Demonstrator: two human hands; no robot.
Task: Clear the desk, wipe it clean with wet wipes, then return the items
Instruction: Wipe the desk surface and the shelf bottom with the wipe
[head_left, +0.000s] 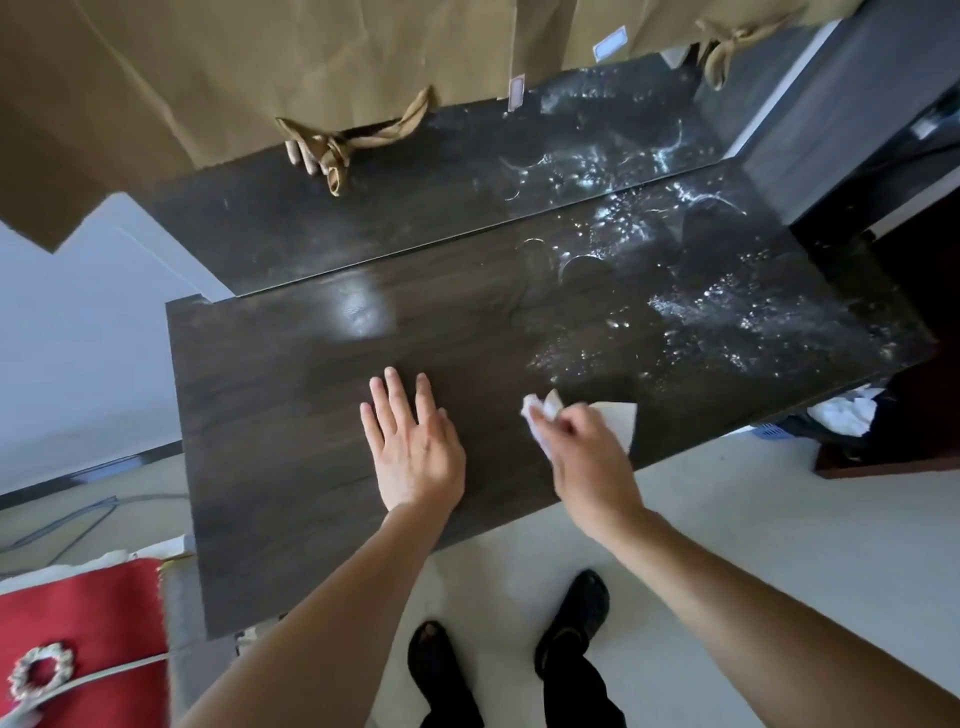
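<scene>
The dark wood desk (291, 415) fills the middle of the head view, with nothing standing on it. White dusty smears and ring marks (675, 301) cover its right half and far strip. My left hand (415, 447) lies flat on the desk top, fingers straight and spread. To its right, my right hand (582, 457) grips a crumpled white wet wipe (540, 415) near the desk's front edge. A pale flat sheet (618, 415) shows just behind that hand; I cannot tell what it is.
Tan curtains (260, 67) hang along the far edge, their tie knot (332, 150) drooping onto the desk. A red box with a decorated ring (78, 639) sits at lower left. A bin with white waste (841, 415) stands right of the desk. My feet (571, 613) stand on pale floor.
</scene>
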